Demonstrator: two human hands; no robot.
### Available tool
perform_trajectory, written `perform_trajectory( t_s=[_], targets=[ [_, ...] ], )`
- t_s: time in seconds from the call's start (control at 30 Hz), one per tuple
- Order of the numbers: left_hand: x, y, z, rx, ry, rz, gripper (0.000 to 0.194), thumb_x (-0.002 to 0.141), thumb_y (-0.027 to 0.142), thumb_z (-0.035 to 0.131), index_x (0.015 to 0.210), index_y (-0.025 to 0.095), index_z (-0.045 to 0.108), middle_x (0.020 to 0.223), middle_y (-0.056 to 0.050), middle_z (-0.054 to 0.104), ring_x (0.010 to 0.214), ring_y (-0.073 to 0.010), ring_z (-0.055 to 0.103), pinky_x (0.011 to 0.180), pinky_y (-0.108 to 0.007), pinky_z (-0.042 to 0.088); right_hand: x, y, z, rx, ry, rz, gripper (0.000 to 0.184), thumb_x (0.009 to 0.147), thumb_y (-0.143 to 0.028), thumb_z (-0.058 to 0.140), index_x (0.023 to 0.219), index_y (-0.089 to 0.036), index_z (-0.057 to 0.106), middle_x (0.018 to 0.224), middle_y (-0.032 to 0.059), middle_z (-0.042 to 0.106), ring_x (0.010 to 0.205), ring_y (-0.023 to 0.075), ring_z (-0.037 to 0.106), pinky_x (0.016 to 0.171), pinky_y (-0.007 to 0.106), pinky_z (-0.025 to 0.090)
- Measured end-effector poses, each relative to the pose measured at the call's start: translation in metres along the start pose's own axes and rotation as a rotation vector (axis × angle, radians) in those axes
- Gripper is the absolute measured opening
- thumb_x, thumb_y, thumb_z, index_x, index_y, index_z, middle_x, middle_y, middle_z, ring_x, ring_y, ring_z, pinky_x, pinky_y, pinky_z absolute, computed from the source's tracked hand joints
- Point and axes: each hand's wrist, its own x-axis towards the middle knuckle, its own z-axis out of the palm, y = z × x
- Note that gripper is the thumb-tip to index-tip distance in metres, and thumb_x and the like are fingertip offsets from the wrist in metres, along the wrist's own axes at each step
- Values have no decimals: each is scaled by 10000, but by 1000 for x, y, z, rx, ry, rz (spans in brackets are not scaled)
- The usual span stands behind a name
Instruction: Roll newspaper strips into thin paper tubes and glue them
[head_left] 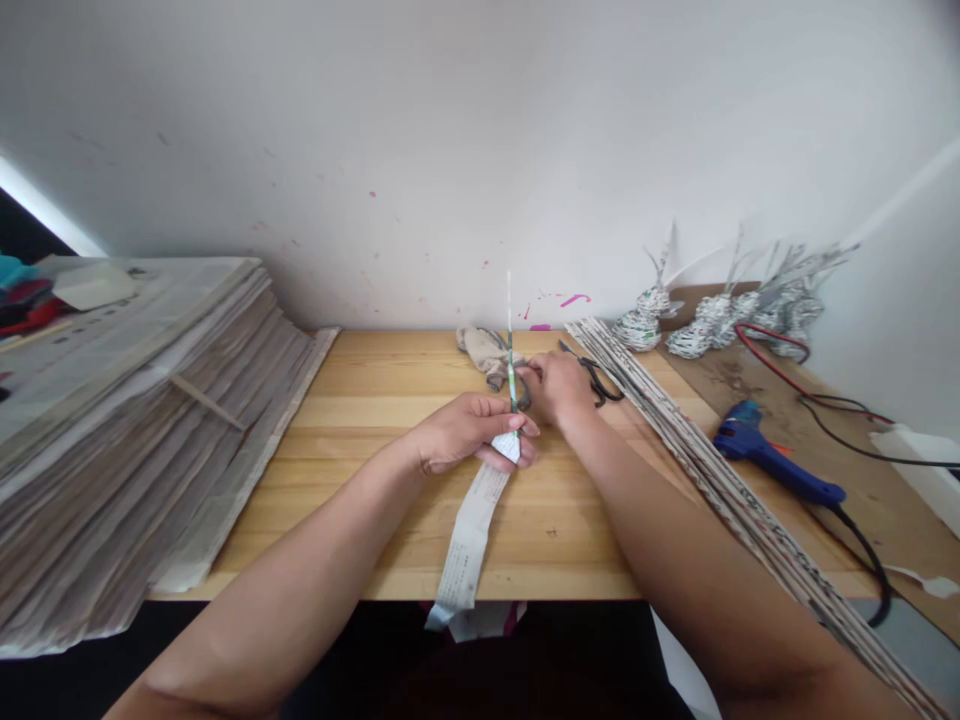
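Note:
My left hand (480, 432) is closed around a strip of printed newspaper (466, 535), whose loose end hangs down over the table's front edge. From the same fingers a thin rolled paper tube (511, 340), white and green, stands nearly upright. Beyond it lies a crumpled beige and grey cloth (484, 352). My right hand (556, 385) has its fingers bent together at the cloth's right edge and appears to pinch it, though the fingertips are partly hidden. Just right of that hand lie black-handled scissors (598, 382).
A tall stack of newspaper sheets (187, 400) fills the left side. Along the right runs a bundle of long paper tubes (690, 460). Past it are a blue glue gun (780, 465) with its cord, a brown board (862, 480) and several woven paper figures (712, 325) near the wall.

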Motion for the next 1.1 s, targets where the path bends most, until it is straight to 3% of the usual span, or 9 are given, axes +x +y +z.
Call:
perform_trajectory(
  t_s=[0.13, 0.3, 0.43, 0.5, 0.57, 0.67, 0.8, 0.9, 1.1],
  targets=[
    [0, 1, 1, -8, 2, 0, 355, 825, 425, 692, 984, 108, 690, 865, -123, 723, 809, -201, 703, 690, -301, 572, -1, 0, -5, 0, -9, 149, 499, 945, -549, 390, 796, -207, 722, 795, 84, 714, 728, 212, 607, 605, 312, 306],
    [0, 0, 0, -22, 20, 3, 385, 801, 438, 715, 986, 102, 691, 873, -136, 726, 803, -201, 702, 685, -302, 574, -5, 0, -10, 54, -18, 157, 635, 919, -670, 322, 699, -201, 688, 711, 101, 693, 682, 223, 607, 566, 315, 276],
    [1, 0, 1, -44, 48, 11, 392, 780, 439, 736, 972, 100, 691, 859, -137, 726, 790, -202, 698, 662, -301, 575, -8, -1, -19, 248, 152, 131, 522, 925, -607, 410, 794, -187, 692, 713, 82, 684, 687, 206, 605, 611, 302, 346],
    [1, 1, 1, -49, 53, 16, 389, 779, 437, 737, 967, 99, 691, 855, -133, 723, 791, -206, 695, 646, -304, 577, -10, -4, -23, 464, 165, 110, 471, 913, -579, 465, 795, -182, 689, 686, 62, 660, 656, 182, 584, 616, 289, 380],
    [1, 1, 2, -44, 57, 16, 383, 784, 435, 731, 967, 101, 691, 862, -130, 722, 805, -211, 694, 635, -302, 579, -11, -7, -25, 768, 31, 107, 449, 900, -565, 494, 801, -173, 689, 674, 46, 635, 606, 155, 556, 578, 272, 403],
    [1, 2, 2, -37, 72, 7, 373, 789, 435, 727, 959, 106, 688, 874, -130, 723, 815, -211, 696, 627, -290, 574, -14, -11, -28, 1204, -292, 87, 392, 867, -526, 566, 947, -164, 695, 715, 23, 623, 558, 116, 536, 507, 237, 395],
    [1, 2, 1, -39, 61, 10, 379, 790, 438, 728, 969, 107, 683, 873, -126, 725, 815, -211, 702, 673, -317, 576, -19, -14, -31, 1428, -635, 53, 428, 833, -494, 644, 1084, -149, 685, 632, -3, 600, 510, 104, 529, 461, 215, 372],
    [2, 1, 1, -34, 46, 9, 393, 794, 441, 724, 998, 108, 681, 880, -128, 726, 817, -209, 705, 696, -326, 574, -20, -13, -31, 1493, -688, 99, 427, 803, -471, 691, 1076, -143, 696, 586, -10, 600, 475, 98, 513, 447, 215, 383],
    [2, 0, 2, -17, 56, 16, 418, 766, 462, 744, 972, 101, 693, 898, -143, 729, 811, -208, 701, 694, -318, 570, -16, -11, -26, 1508, -581, 191, 350, 745, -440, 756, 924, -140, 740, 523, -26, 555, 452, 78, 465, 428, 206, 341]
  ],
)
